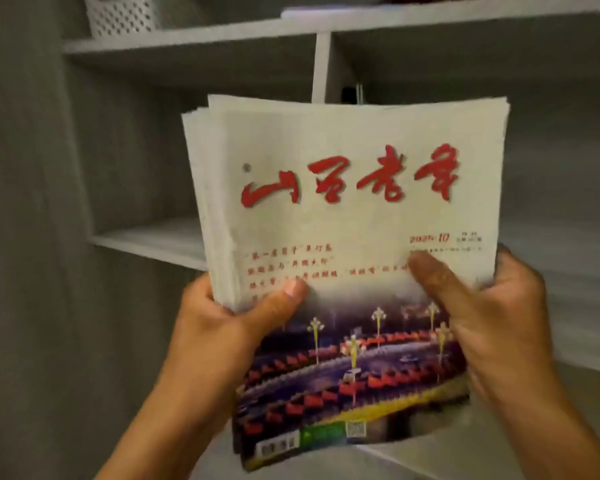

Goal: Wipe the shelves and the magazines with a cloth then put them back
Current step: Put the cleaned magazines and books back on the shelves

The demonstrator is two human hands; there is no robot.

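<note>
both hands hold a stack of magazines [343, 237] up in front of the shelves, cover facing the camera. left hand [236, 323] grips the stack's left edge low down, its thumb [284, 296] laid across the cover and the other fingers curled behind, out of sight. right hand [492, 317] grips the right edge at about the same height, its thumb [433, 278] pressed flat on the cover and the fingers wrapped round the back. both forearms reach up from the bottom of the view.

the top cover is pale with large red brush-style characters across the upper half, smaller red lines of text lower left, and a small date line at the right that is too blurred to read surely. its lower part shows a night street scene with rows of red flags and white lamp posts, and small labels along the bottom edge. several more issues sit behind it, their page edges fanned slightly at the upper left.

behind the stack stands a pale shelf unit [194, 43] with an upright divider [321, 67] near the middle. one lower shelf board [153, 242] shows just left of the magazines. on the top board at the upper left sits a white perforated basket [122, 15]. a small dark object stands by the divider, just above the stack, too unclear to name. a grey wall [21, 237] fills the left side.
</note>
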